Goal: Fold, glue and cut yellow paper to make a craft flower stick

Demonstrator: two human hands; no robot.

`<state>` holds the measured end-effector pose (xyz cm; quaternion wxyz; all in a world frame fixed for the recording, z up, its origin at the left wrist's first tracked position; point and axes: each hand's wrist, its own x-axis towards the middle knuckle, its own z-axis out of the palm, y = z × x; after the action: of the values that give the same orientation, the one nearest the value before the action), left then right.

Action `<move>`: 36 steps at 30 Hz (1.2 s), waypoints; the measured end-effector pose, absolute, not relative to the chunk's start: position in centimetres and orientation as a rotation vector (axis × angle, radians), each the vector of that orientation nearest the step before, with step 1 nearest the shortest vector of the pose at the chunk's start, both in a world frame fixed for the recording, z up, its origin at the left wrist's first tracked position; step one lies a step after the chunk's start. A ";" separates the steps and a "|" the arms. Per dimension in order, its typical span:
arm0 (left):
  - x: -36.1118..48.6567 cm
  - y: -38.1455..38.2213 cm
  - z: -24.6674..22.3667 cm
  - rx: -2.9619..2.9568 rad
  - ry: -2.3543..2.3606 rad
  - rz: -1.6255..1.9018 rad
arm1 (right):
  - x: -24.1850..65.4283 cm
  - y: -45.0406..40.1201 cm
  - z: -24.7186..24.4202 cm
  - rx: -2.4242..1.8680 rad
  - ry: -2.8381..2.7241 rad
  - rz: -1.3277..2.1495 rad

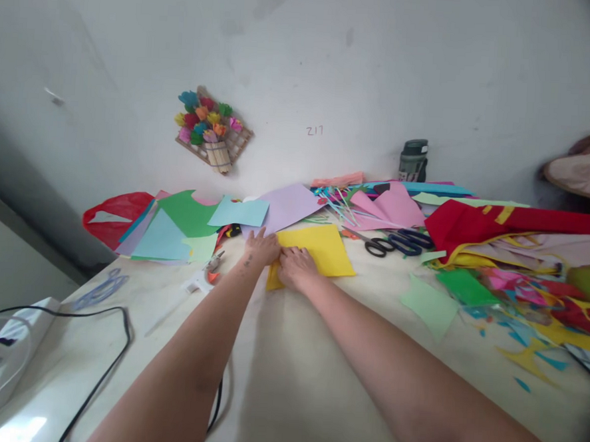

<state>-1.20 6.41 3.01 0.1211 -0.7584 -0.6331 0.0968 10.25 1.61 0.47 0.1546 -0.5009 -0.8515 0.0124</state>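
Observation:
A yellow sheet [330, 250], paper or thin felt, lies on the table in front of me. Its left side looks folded over into a narrow strip. My left hand [262, 248] is at the upper left edge of the sheet, its fingertips pressed on the fold. Close beside it, my right hand [298, 269] has its bent fingers on the same edge, lower down. The thumbs and the exact grip are partly hidden.
Coloured sheets [185, 214] and a glue gun [202, 279] lie left. Black-handled scissors [377, 246], a red cloth [455, 224] and paper scraps [527, 348] are on the right. A black cable [111, 363] crosses the left side. A bottle [413, 160] stands by the wall.

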 end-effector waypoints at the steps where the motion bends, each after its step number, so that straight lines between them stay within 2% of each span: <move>1: -1.2 6.6 3.0 -2.213 -1.850 0.286 | 10.2 1.6 0.4 -1.430 -2.438 0.036; 19: -2.2 10.1 2.1 -2.177 -1.688 0.254 | 10.2 1.4 0.4 -1.408 -2.409 0.032; 24: -3.2 8.4 2.1 -2.231 -1.874 0.196 | 10.2 1.7 -0.1 -1.394 -2.405 -0.013; 28: -3.6 5.7 3.3 -2.052 -2.002 -0.091 | 10.3 1.8 -0.4 -1.355 -2.417 -0.055; 32: -3.1 3.9 4.3 -1.958 -2.384 -0.125 | 10.3 1.8 -0.4 -1.363 -2.398 -0.044; 36: -2.4 3.3 4.1 -2.097 -2.483 -0.172 | 10.5 1.8 -0.1 -1.406 -2.343 0.030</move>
<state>-2.40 3.29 4.08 -0.0567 -0.6432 -0.7617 -0.0529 10.45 1.79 -0.11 0.2031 -0.5038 -0.8395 0.0107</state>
